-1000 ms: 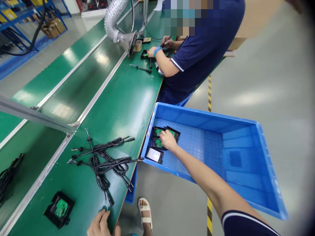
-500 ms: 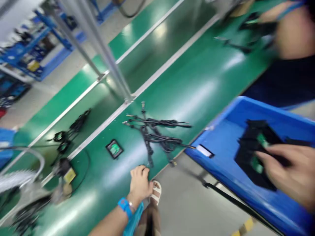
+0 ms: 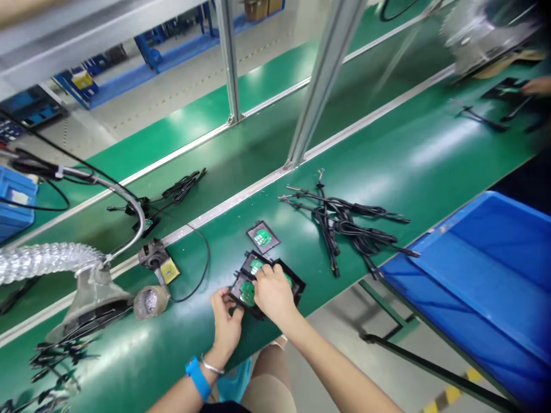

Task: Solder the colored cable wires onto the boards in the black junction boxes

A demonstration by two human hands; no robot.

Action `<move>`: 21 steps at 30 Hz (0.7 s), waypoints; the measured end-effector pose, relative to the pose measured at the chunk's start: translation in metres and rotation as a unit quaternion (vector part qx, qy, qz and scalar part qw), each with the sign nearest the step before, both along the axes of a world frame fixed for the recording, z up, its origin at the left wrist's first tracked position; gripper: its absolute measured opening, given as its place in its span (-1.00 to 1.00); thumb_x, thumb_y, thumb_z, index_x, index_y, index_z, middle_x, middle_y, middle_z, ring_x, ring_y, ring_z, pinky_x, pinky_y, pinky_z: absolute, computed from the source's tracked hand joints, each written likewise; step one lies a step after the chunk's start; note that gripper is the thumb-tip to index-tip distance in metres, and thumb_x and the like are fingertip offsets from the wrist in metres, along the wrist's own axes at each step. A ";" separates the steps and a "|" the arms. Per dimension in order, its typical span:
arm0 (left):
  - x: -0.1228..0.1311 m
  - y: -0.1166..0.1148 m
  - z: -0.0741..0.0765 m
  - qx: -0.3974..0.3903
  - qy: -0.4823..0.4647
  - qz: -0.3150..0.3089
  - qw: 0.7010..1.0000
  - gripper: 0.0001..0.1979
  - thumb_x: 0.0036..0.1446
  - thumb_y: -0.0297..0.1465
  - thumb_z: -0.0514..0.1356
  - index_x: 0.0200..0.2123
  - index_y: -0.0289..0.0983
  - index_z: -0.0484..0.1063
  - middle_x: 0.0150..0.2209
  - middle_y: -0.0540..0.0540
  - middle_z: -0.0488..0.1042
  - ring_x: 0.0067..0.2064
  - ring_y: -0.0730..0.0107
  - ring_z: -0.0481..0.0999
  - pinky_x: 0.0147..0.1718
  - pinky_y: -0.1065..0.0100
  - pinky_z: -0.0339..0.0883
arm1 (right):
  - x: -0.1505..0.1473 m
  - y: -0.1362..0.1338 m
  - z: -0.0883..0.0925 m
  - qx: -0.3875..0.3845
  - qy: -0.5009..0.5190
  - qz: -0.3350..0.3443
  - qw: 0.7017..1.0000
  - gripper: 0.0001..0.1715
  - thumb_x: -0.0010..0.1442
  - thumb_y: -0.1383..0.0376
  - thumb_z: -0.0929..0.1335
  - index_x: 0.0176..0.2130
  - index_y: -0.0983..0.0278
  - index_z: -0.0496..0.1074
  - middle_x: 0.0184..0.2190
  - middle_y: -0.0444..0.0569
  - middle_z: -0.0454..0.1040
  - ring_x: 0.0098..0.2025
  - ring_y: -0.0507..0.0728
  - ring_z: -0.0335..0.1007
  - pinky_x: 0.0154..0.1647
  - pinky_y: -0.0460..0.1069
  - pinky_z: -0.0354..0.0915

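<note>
Bright, even overhead light leaves pale patches of glare on the glossy green belt [image 3: 447, 143] and faint, soft shadows under the black cables [image 3: 344, 221]. The right hand [image 3: 271, 292] and the black housings [image 3: 297, 285] at the middle are sharp, while the upper right corner (around the silver duct [image 3: 469, 28]) is smeared by motion blur, and the wide lens splays the metal posts [image 3: 318, 80].

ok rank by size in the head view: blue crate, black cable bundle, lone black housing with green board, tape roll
1. blue crate, largest by far, even though the frame edge cuts it off.
2. black cable bundle.
3 and 4. lone black housing and tape roll look about alike; the roll is blurred, so I won't rank them.
</note>
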State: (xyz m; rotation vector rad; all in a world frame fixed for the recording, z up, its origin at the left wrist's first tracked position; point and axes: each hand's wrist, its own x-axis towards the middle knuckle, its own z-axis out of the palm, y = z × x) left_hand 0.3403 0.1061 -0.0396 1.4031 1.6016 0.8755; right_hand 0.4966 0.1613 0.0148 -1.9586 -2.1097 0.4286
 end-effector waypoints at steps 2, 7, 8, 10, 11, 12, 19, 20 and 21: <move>-0.019 0.011 -0.002 0.009 0.012 -0.023 1.000 -0.46 0.00 -0.54 0.07 0.10 -0.24 0.09 0.00 -0.18 0.18 -0.01 0.23 0.31 -0.11 0.21 0.37 | -0.016 0.004 -0.009 0.004 -0.002 -0.006 1.000 -0.75 0.22 0.35 0.28 -0.33 0.41 0.53 -0.32 0.19 0.49 -0.21 0.25 0.31 -0.12 0.14 0.21; -0.038 0.028 -0.004 0.036 0.051 -0.091 0.994 -0.29 0.01 -0.48 0.14 0.24 -0.28 -0.02 0.17 -0.27 0.04 0.23 0.02 0.09 0.15 -0.04 0.16 | 0.007 0.008 -0.022 0.044 0.003 -0.017 0.999 -0.61 0.12 0.54 0.20 -0.18 0.31 0.52 -0.17 0.05 0.52 -0.17 0.17 0.35 -0.05 0.06 0.24; -0.039 0.028 -0.005 0.043 0.059 -0.105 0.992 -0.27 0.01 -0.47 0.16 0.25 -0.28 -0.04 0.20 -0.28 0.01 0.26 -0.01 0.03 0.20 -0.10 0.06 | 0.017 0.009 -0.026 0.053 -0.006 -0.028 0.998 -0.58 0.08 0.56 0.19 -0.19 0.32 0.51 -0.18 0.06 0.53 -0.18 0.17 0.35 -0.06 0.07 0.25; -0.042 0.026 -0.006 0.059 0.067 -0.131 0.987 -0.23 -0.01 -0.44 0.21 0.27 -0.28 -0.03 0.23 -0.29 -0.02 0.30 -0.06 -0.05 0.26 -0.16 -0.10 | 0.037 0.011 -0.035 0.065 -0.032 -0.047 0.996 -0.60 0.02 0.57 0.19 -0.23 0.36 0.49 -0.25 0.10 0.52 -0.22 0.20 0.36 -0.11 0.08 0.27; -0.043 0.025 -0.006 0.068 0.070 -0.145 0.985 -0.21 -0.03 -0.42 0.23 0.27 -0.28 -0.01 0.25 -0.28 -0.03 0.30 -0.08 -0.05 0.27 -0.17 -0.14 | 0.044 0.012 -0.040 0.069 -0.045 -0.051 0.995 -0.61 -0.01 0.58 0.20 -0.25 0.37 0.49 -0.28 0.11 0.51 -0.24 0.20 0.37 -0.13 0.07 0.28; -0.045 0.024 -0.007 0.076 0.074 -0.162 0.981 -0.19 -0.05 -0.41 0.25 0.27 -0.28 0.00 0.26 -0.28 -0.03 0.30 -0.09 -0.06 0.28 -0.17 -0.16 | 0.049 0.012 -0.045 0.072 -0.056 -0.051 0.994 -0.61 -0.04 0.59 0.20 -0.27 0.38 0.48 -0.29 0.12 0.51 -0.24 0.20 0.38 -0.15 0.06 0.29; -0.076 0.012 -0.012 0.048 0.054 -0.267 0.961 -0.17 0.01 -0.38 0.19 0.29 -0.48 -0.09 0.31 -0.42 -0.21 0.38 -0.01 -0.19 0.34 0.00 -0.12 | 0.022 0.014 -0.057 0.148 -0.113 -0.081 0.979 -0.67 0.20 0.38 0.20 -0.13 0.41 0.47 -0.07 0.24 0.48 -0.05 0.31 0.35 0.02 0.19 0.23; -0.084 0.007 -0.011 0.038 0.049 -0.285 0.957 -0.18 0.01 -0.38 0.19 0.28 -0.51 -0.09 0.31 -0.44 -0.22 0.38 -0.01 -0.19 0.34 0.02 -0.12 | 0.012 0.015 -0.057 0.151 -0.113 -0.076 0.979 -0.67 0.23 0.34 0.20 -0.15 0.40 0.47 -0.11 0.21 0.50 -0.05 0.30 0.35 0.05 0.18 0.21; -0.094 0.001 -0.008 0.025 0.047 -0.307 0.950 -0.19 0.02 -0.38 0.19 0.28 -0.51 -0.07 0.31 -0.45 -0.21 0.38 -0.02 -0.18 0.33 0.02 -0.09 | 0.003 0.015 -0.057 0.149 -0.111 -0.066 0.980 -0.68 0.24 0.30 0.21 -0.18 0.37 0.49 -0.17 0.17 0.52 -0.07 0.27 0.37 0.06 0.16 0.22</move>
